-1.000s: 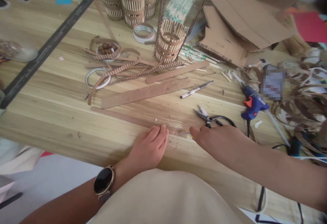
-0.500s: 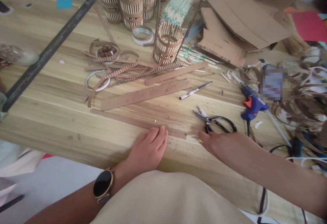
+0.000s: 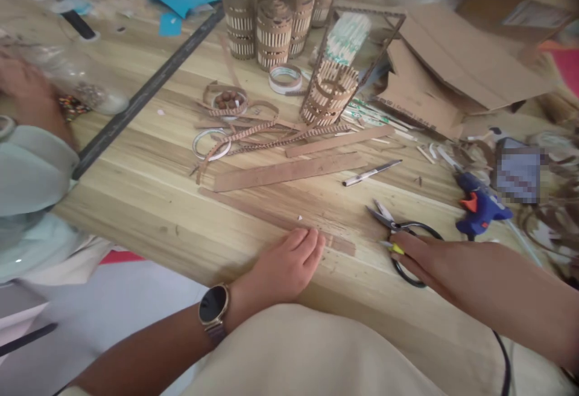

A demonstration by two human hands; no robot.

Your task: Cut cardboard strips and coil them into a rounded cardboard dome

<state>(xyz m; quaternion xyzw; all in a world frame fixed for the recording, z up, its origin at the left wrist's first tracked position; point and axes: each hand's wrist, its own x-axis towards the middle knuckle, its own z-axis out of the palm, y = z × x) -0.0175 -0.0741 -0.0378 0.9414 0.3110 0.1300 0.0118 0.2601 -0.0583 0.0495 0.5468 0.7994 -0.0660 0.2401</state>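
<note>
The thin cardboard strip (image 3: 242,207) slants across the surface (image 3: 156,227), far left to near right. The left hand (image 3: 288,264), nearer it, lies flat, fingers together, on its right part. The right hand (image 3: 432,258), closed around a yellow knife (image 3: 397,248), is apart, right of the strip's end, over the scissors (image 3: 418,226).

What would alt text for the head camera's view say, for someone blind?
A person's left hand rests on a brown strip on a wooden table; the right hand holds a yellow tool near open scissors. Beyond lies a pen.
</note>
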